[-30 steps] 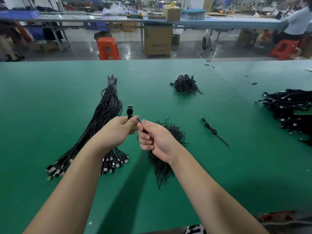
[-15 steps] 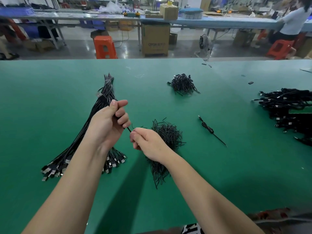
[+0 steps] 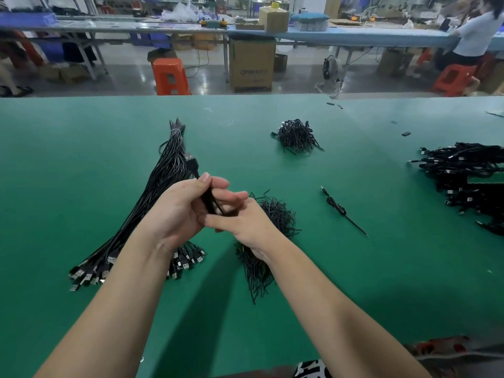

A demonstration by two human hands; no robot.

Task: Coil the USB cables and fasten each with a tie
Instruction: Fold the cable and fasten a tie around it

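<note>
While both hands are meeting above the green counter (image 3: 81, 159), the left hand (image 3: 177, 214) is gripping 1 black USB cable (image 3: 208, 201), fingers curled round the gathered strands. Its USB plug (image 3: 190, 159) is sticking up and away past the left thumb. The right hand (image 3: 245, 222) is sitting just beside the left, touching it; its fingers are curled in toward the same cable at the lower end of the coil and appear to be pinching it, though the contact point is partly hidden behind the left hand.

On the counter under the left forearm, a long bundle of straight cables (image 3: 152, 200) is lying diagonally, bound near its far tip, with the metal plugs fanning out at the near end. Under the right wrist, a loose pile of black ties (image 3: 275, 216) is lying, trailing toward the near edge. Further back, a 2nd smaller pile of ties (image 3: 297, 136) is sitting well apart from the hands. To the right of the hands, 1 single cable (image 3: 338, 207) is lying alone, partly looped. At the far right edge, a heap of cables (image 3: 469, 175) is spreading out of the frame; cannot tell whether each is tied.

Beyond the counter, an orange stool (image 3: 170, 76) and a cardboard box (image 3: 252, 65) are standing on the floor, and another person (image 3: 476, 36) is sitting at a far bench.
</note>
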